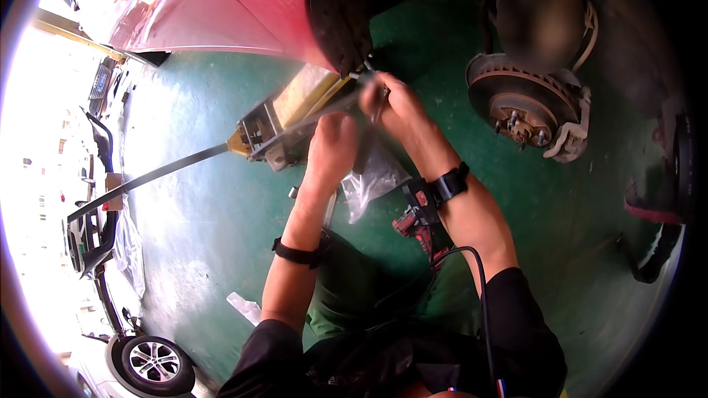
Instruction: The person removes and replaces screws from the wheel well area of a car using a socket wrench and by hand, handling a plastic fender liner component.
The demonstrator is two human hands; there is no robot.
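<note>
OK, wheel-arch liner (341, 22): approx 12 o'clock, black, beside red body panel (228, 11).
L hand (332, 147): 11, nr ctr, fingers curled in; blurred, can't tell if gripping.
R hand (385, 99): 12–1, fingers bunched by liner's lower tip; can't tell what's pinched.
Clear plastic bag (377, 178): approx ctr, below hands, contents unclear.
Cardboard box (113, 191): 9, contents unclear.
Floor jack (299, 97): 10–11.
Brake disc (516, 99): 2.

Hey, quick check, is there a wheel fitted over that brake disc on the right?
No, the brake disc is exposed, with bare wheel studs sticking out and no wheel over them.
</note>
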